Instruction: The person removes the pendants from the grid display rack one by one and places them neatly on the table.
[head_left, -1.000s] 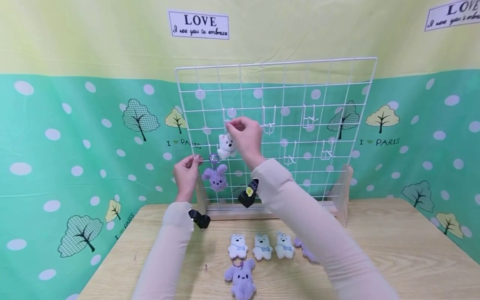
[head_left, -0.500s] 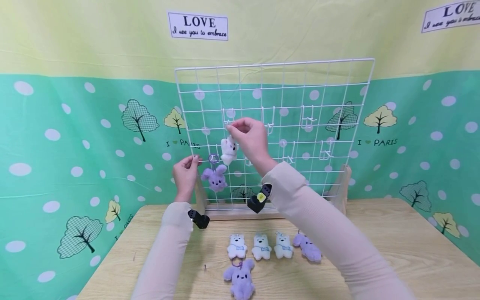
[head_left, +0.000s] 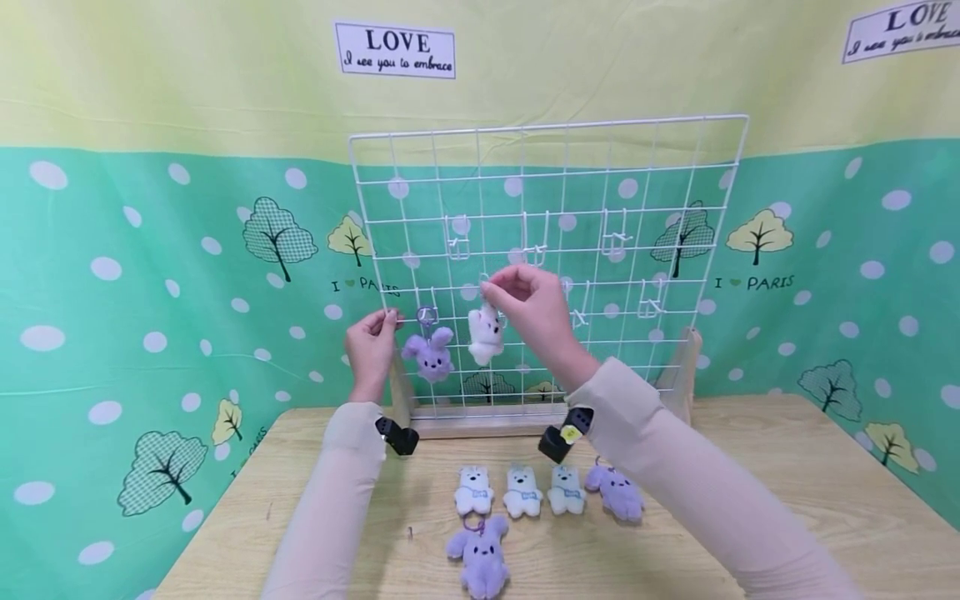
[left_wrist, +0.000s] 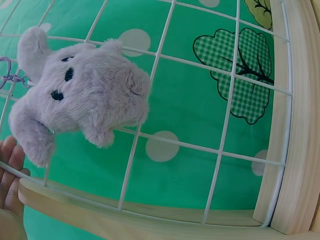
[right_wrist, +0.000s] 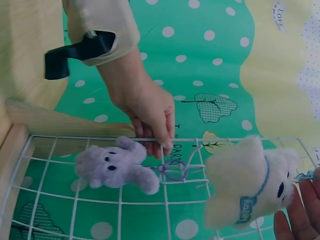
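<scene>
My right hand (head_left: 536, 317) pinches the keyring end of a white plush bear keychain (head_left: 486, 337), which hangs in front of the white wire grid (head_left: 551, 129). The bear's blue strap and tag show in the right wrist view, with the bear (right_wrist: 250, 185) beside my fingertips (right_wrist: 297, 215). My left hand (head_left: 369, 354) grips the left side wire of the grid. Just right of it a purple plush bunny keychain (head_left: 430, 358) hangs from a hook by its purple ring (right_wrist: 176, 170). The bunny (left_wrist: 90, 90) fills much of the left wrist view.
Several white hooks, including an upper-left hook (head_left: 458, 243) and an upper-right hook (head_left: 617, 240), sit on the grid. Its wooden base (head_left: 480, 427) stands on the table (head_left: 787, 500). White bears (head_left: 522, 493) and purple bunnies (head_left: 483, 558) lie in front.
My right hand has moved down and to the right, carrying the white bear from beside the upper-left hook to a lower spot right of the hanging bunny. My left hand has stayed put.
</scene>
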